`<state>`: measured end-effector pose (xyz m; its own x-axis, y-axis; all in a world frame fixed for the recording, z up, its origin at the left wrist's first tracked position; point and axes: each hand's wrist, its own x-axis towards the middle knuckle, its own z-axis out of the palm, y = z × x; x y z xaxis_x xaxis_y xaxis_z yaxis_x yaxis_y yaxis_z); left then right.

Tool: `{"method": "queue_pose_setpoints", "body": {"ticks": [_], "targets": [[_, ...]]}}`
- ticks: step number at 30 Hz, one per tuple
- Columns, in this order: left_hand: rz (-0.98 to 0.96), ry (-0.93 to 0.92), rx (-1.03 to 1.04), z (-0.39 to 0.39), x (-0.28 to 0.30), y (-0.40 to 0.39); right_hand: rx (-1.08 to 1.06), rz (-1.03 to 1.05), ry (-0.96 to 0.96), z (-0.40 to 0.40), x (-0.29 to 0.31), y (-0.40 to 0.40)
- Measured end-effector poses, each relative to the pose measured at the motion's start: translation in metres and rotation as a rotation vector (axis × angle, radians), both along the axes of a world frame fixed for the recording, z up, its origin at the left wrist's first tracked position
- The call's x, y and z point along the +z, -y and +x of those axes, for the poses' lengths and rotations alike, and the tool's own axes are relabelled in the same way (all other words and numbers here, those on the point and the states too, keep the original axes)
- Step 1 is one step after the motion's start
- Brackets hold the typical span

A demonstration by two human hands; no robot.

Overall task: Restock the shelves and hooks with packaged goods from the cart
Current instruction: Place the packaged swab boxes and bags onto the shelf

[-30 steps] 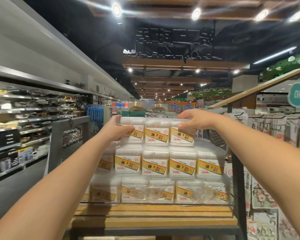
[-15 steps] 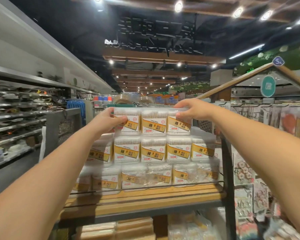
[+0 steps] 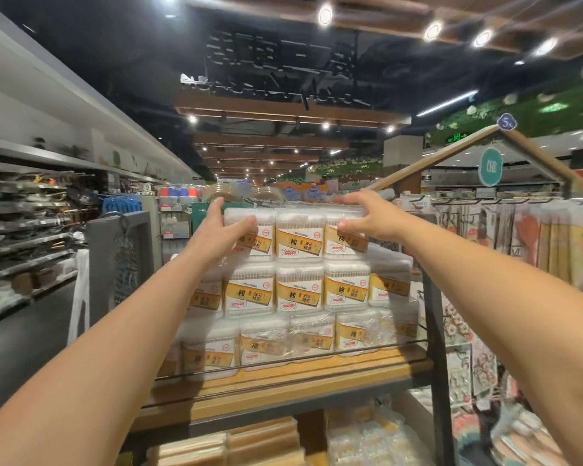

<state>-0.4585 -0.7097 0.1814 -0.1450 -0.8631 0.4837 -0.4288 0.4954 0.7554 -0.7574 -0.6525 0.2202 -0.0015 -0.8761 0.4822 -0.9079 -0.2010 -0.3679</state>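
Far on the left, long metal shelves (image 3: 24,230) hold pots and pans that look blurry. Next to them stands a grey cart panel with wire mesh (image 3: 120,260).

Then comes the left hand (image 3: 221,235). It grips the left end of a pack of three cotton swab boxes (image 3: 298,235). Its thumb lies across the front of the left box and its fingers reach up over the top and behind.

The pack sits on the very top of a stack. The boxes are clear plastic with white tops and yellow labels. Under the pack is a second row of cotton swab boxes (image 3: 298,287), and under that is a bottom row wrapped in shiny plastic film (image 3: 312,338). The whole stack stands on a wooden shelf (image 3: 283,381) with a thin rail along its front edge. Below the shelf lie more packs, too blurry to name.

The right hand (image 3: 371,218) grips the right end of the top pack. Its fingers curl over the top edge and its thumb presses on the front of the right box.

Just right of the shelf is a dark metal post (image 3: 435,348). Past it, flat packets hang on hooks (image 3: 525,230). A round teal sign (image 3: 490,167) hangs above them, under a slanted wooden beam.
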Motion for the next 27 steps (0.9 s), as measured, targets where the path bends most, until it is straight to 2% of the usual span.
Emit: {"method": "queue_pose_setpoints", "body": {"ticks": [3, 7, 13, 18, 21, 24, 27], "targets": [[-0.047, -0.074, 0.006, 0.002, 0.0, 0.002, -0.033, -0.11, 0.265, -0.001, -0.005, -0.006], [-0.077, -0.042, -0.004, 0.001, -0.003, -0.004, -0.054, -0.042, 0.471, -0.002, -0.021, -0.007], [-0.105, 0.047, 0.051, -0.005, 0.0, -0.007, -0.044, -0.109, 0.491, 0.011, -0.035, -0.002], [-0.149, 0.04, 0.074, 0.002, -0.007, -0.009, -0.095, -0.109, 0.501, 0.016, -0.041, -0.019], [-0.28, 0.021, 0.077, -0.006, -0.009, -0.032, -0.14, -0.167, 0.509, 0.015, -0.052, -0.042], [-0.395, 0.131, 0.06, -0.027, -0.011, -0.065, -0.164, -0.215, 0.483, 0.009, -0.066, -0.081], [-0.436, 0.155, -0.039, -0.067, -0.014, -0.1, -0.207, -0.206, 0.495, -0.009, -0.081, -0.136]]}}
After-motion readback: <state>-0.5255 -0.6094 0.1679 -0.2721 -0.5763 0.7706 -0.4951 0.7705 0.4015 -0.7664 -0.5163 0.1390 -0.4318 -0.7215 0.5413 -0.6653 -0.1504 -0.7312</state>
